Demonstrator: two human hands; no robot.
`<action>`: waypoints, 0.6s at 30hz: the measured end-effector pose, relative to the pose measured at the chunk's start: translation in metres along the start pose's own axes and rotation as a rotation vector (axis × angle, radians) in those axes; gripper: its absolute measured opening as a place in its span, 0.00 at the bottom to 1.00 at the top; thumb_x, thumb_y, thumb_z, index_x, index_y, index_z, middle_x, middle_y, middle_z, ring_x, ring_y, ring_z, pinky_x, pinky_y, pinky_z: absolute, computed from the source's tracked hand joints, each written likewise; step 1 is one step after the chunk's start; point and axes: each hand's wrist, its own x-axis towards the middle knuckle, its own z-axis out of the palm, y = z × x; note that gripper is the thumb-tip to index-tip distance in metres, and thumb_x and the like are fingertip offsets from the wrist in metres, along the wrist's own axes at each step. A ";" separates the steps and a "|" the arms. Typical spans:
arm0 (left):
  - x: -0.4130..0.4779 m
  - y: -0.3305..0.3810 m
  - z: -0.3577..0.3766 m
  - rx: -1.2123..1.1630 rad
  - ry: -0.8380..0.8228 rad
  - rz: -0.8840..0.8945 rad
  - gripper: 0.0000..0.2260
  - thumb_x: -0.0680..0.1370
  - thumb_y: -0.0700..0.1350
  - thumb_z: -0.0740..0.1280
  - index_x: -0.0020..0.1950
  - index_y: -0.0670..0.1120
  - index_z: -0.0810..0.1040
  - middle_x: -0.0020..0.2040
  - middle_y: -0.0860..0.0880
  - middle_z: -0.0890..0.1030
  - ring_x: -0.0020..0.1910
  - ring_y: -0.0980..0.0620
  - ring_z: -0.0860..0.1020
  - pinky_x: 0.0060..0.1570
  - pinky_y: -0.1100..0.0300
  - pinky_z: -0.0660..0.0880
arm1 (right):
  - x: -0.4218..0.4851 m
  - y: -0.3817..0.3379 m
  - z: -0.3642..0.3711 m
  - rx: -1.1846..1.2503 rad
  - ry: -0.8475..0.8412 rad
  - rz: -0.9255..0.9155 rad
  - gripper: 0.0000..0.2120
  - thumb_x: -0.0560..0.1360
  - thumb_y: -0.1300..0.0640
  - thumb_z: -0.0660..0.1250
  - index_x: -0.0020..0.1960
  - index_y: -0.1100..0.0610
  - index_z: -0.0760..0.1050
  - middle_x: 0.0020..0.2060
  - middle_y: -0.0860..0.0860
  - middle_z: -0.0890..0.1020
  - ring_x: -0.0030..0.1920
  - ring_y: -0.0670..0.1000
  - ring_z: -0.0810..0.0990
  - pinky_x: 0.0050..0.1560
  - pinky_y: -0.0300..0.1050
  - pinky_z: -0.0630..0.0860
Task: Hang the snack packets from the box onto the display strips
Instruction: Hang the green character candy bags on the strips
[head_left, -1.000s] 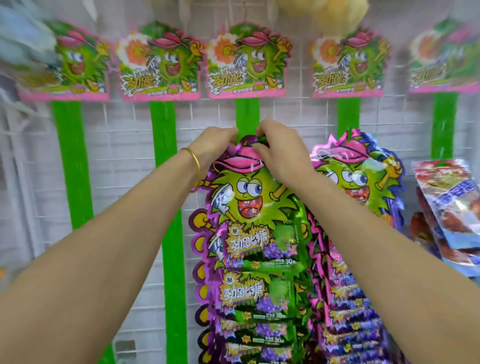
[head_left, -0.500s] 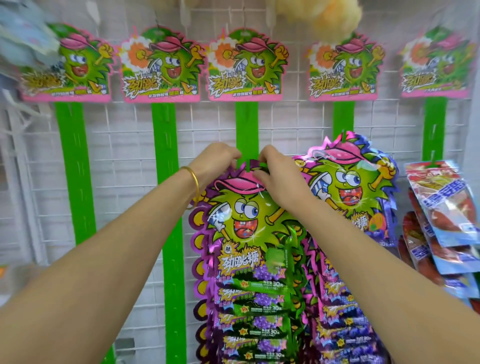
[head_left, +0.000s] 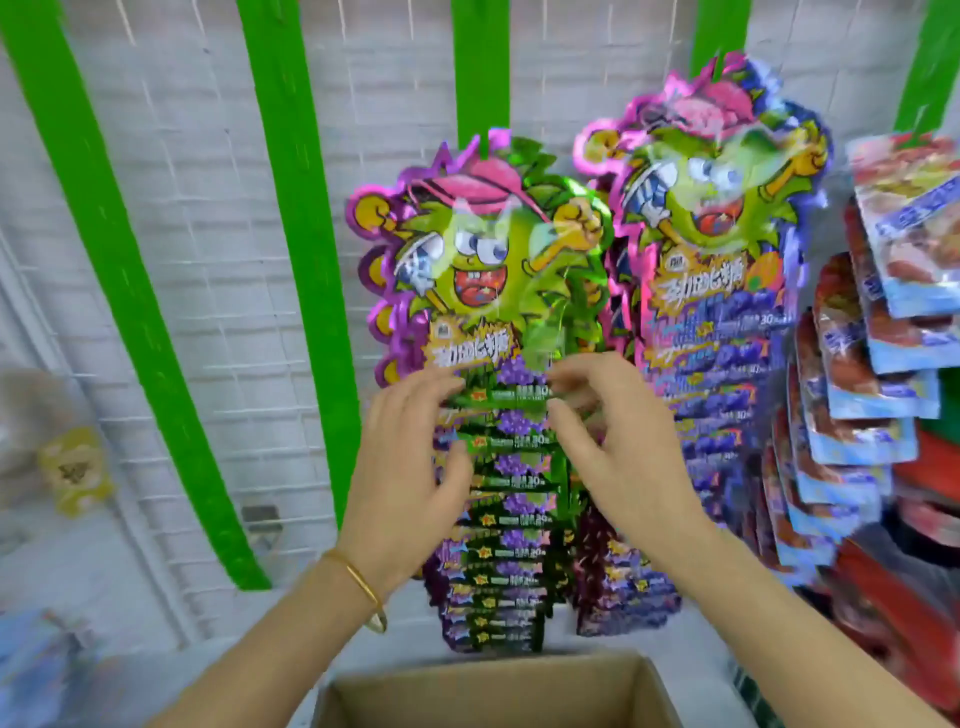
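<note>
A column of green and purple snack packets (head_left: 483, 270) with a cartoon face hangs on the middle green display strip (head_left: 480, 67). A second column of the same packets (head_left: 711, 234) hangs on the strip to its right (head_left: 719, 36). My left hand (head_left: 410, 457) and my right hand (head_left: 618, 441) are held in front of the middle column, below the top packet's face. Their fingers are loosely spread and the fingertips lie at or near the packets' lower edges; neither hand holds a packet. The open cardboard box (head_left: 660, 686) sits below, and its inside shows no packets from here.
Two bare green strips (head_left: 291, 182) (head_left: 98, 218) hang on the white wire grid to the left. Red and blue packets (head_left: 893, 322) hang at the right edge on another strip (head_left: 935, 57). A blurred yellow packet (head_left: 72, 467) lies at the left.
Both hands have let go of the top packet's hanging hole and dropped to the middle of the column. The view has tilted down, bringing the box into sight.
</note>
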 end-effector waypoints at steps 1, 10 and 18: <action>-0.032 -0.003 0.011 -0.030 -0.094 -0.046 0.19 0.70 0.43 0.60 0.62 0.46 0.70 0.60 0.47 0.73 0.61 0.52 0.67 0.64 0.65 0.60 | -0.034 0.013 0.008 0.025 -0.110 0.086 0.08 0.76 0.58 0.63 0.54 0.50 0.70 0.43 0.38 0.73 0.40 0.42 0.74 0.39 0.33 0.70; -0.220 -0.038 0.074 -0.062 -0.800 -0.482 0.19 0.74 0.38 0.65 0.64 0.46 0.70 0.62 0.45 0.71 0.63 0.47 0.69 0.63 0.65 0.59 | -0.281 0.176 0.087 -0.022 -0.901 0.941 0.11 0.76 0.59 0.64 0.58 0.59 0.72 0.50 0.51 0.77 0.34 0.44 0.77 0.31 0.29 0.71; -0.232 -0.050 0.087 -0.050 -0.869 -0.500 0.16 0.74 0.38 0.64 0.62 0.46 0.73 0.59 0.45 0.73 0.60 0.48 0.71 0.60 0.61 0.65 | -0.340 0.207 0.120 -0.061 -1.177 0.889 0.34 0.70 0.62 0.72 0.71 0.63 0.60 0.69 0.59 0.68 0.70 0.56 0.65 0.67 0.40 0.60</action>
